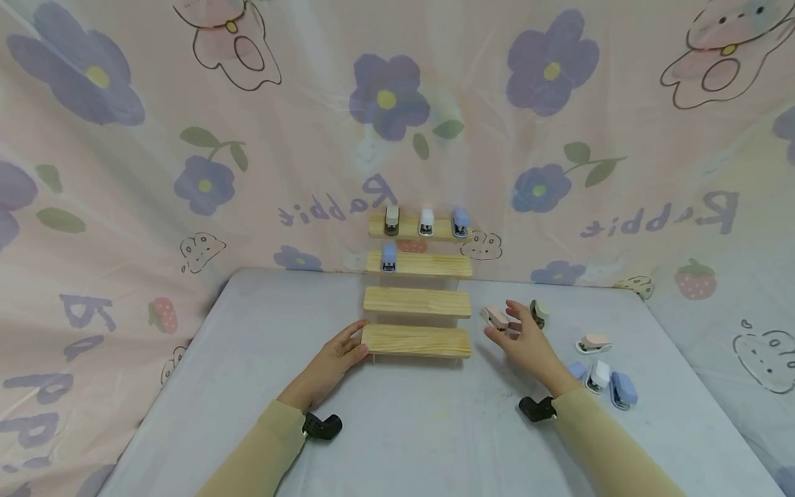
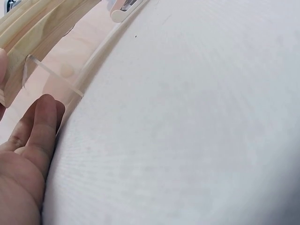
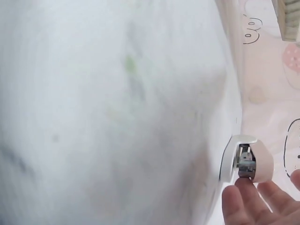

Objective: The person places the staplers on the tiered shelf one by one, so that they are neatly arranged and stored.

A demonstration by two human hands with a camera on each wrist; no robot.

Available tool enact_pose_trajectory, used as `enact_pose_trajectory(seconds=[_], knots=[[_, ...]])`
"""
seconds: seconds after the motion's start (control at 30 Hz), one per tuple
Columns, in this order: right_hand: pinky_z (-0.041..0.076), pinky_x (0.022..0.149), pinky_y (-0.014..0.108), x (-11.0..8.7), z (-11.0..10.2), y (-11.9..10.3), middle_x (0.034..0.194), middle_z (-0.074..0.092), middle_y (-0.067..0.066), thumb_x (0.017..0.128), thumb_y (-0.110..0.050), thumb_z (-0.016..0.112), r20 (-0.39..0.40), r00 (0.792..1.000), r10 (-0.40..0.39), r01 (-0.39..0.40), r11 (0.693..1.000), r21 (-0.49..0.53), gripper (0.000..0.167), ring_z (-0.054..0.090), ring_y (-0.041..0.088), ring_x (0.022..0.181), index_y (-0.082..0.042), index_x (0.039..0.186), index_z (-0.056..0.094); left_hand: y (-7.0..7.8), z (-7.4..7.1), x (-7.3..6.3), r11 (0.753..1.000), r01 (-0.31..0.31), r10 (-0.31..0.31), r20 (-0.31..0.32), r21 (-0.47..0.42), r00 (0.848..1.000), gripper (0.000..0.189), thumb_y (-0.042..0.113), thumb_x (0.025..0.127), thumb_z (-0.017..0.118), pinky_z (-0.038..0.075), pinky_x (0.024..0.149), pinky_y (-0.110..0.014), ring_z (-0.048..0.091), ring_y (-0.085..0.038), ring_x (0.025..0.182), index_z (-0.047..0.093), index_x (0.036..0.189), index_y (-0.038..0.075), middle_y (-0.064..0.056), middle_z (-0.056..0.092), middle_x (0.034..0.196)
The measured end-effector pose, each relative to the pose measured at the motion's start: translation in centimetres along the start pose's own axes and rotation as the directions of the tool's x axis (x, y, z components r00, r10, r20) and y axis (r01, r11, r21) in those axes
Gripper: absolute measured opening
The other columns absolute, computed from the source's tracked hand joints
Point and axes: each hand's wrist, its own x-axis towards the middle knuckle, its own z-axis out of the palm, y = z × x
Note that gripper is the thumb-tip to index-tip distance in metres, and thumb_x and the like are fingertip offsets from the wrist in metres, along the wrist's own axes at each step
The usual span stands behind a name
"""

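Observation:
A tiered wooden display rack stands at the back middle of the table. My left hand holds the left end of its lowest board, with some fingers below the board in the left wrist view. Right of the rack, my right hand reaches to a small pink stapler, its fingers spread loosely around it. In the right wrist view the fingertips lie against or very close to the stapler. A grey-green stapler lies just behind that hand.
On the top board are a grey-green stapler, a white one and a blue one. Another blue stapler sits one board lower. Further right lie a pink stapler, a white one and two blue ones. A patterned curtain hangs behind.

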Motion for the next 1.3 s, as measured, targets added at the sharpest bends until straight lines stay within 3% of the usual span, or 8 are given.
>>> enact_pose_trajectory(seconds=[0.23,0.4,0.6,0.73,0.9,1.0,1.17,1.3], knots=[[0.046,0.092,0.052,0.2,0.3,0.0,0.148,0.030,0.026,0.087,-0.052,0.067,-0.013,1.000,0.006,-0.006,1.000,0.005,0.095,0.050,0.041,0.120,-0.008,0.153,0.015,0.0,0.1,0.1,1.000,-0.001,0.001,0.001,-0.001,1.000,0.062,0.035,0.094,0.063,0.031,0.108,-0.045,0.053,-0.021,0.123,0.034,0.149,0.035,-0.008,0.052,0.138],[0.050,0.086,0.047,1.1,0.2,0.0,0.150,0.031,0.023,0.087,-0.054,0.066,-0.007,0.998,0.065,-0.065,0.998,0.012,0.095,0.056,0.036,0.113,-0.011,0.154,0.016,0.0,0.0,0.2,1.000,-0.004,0.004,-0.002,0.005,1.000,0.062,0.036,0.094,0.063,0.031,0.108,-0.044,0.053,-0.021,0.123,0.033,0.149,0.035,-0.008,0.053,0.137],[0.052,0.083,0.037,2.5,0.0,0.6,0.153,0.023,0.024,0.087,-0.053,0.067,0.083,0.986,0.147,-0.157,0.980,0.124,0.098,0.062,0.028,0.100,-0.009,0.155,0.013,0.0,0.1,0.2,1.000,-0.003,0.003,0.004,0.002,1.000,0.064,0.037,0.094,0.063,0.031,0.108,-0.044,0.053,-0.021,0.122,0.032,0.150,0.034,-0.007,0.054,0.136],[0.049,0.087,0.037,2.7,0.1,1.4,0.154,0.023,0.022,0.085,-0.055,0.067,0.115,0.980,0.164,-0.181,0.972,0.153,0.101,0.062,0.022,0.095,-0.006,0.155,0.013,0.1,0.1,0.1,1.000,-0.007,0.007,0.010,0.006,1.000,0.063,0.037,0.094,0.063,0.031,0.108,-0.044,0.052,-0.021,0.122,0.032,0.150,0.034,-0.007,0.054,0.136],[0.034,0.103,0.049,2.6,0.5,2.1,0.156,0.025,0.013,0.087,-0.057,0.065,0.103,0.977,0.189,-0.201,0.972,0.124,0.095,0.055,0.028,0.115,-0.012,0.155,0.016,0.1,-0.1,0.0,1.000,-0.002,0.003,-0.008,0.007,1.000,0.062,0.036,0.094,0.063,0.030,0.108,-0.045,0.053,-0.020,0.122,0.034,0.149,0.034,-0.007,0.055,0.135],[0.032,0.105,0.050,2.4,0.8,2.0,0.157,0.025,0.012,0.089,-0.054,0.063,0.102,0.974,0.203,-0.214,0.971,0.104,0.092,0.050,0.029,0.122,-0.013,0.155,0.016,0.1,-0.1,-0.1,1.000,0.002,-0.002,-0.007,0.004,1.000,0.064,0.036,0.094,0.063,0.030,0.109,-0.045,0.053,-0.021,0.122,0.033,0.150,0.033,-0.008,0.054,0.135],[0.043,0.092,0.041,2.0,1.0,1.6,0.156,0.027,0.014,0.092,-0.048,0.063,0.089,0.974,0.210,-0.219,0.968,0.119,0.087,0.059,0.025,0.106,-0.011,0.155,0.016,0.2,0.0,-0.1,1.000,0.002,-0.002,0.005,-0.001,1.000,0.064,0.037,0.094,0.063,0.030,0.109,-0.045,0.052,-0.021,0.123,0.032,0.150,0.034,-0.007,0.052,0.138],[0.045,0.085,0.035,1.9,1.0,1.4,0.155,0.028,0.013,0.091,-0.049,0.063,0.082,0.974,0.212,-0.221,0.969,0.114,0.087,0.060,0.021,0.098,-0.011,0.155,0.017,0.1,0.0,-0.1,1.000,0.002,-0.002,0.003,-0.003,1.000,0.063,0.037,0.094,0.063,0.030,0.109,-0.044,0.051,-0.020,0.124,0.032,0.149,0.035,-0.007,0.052,0.138]])
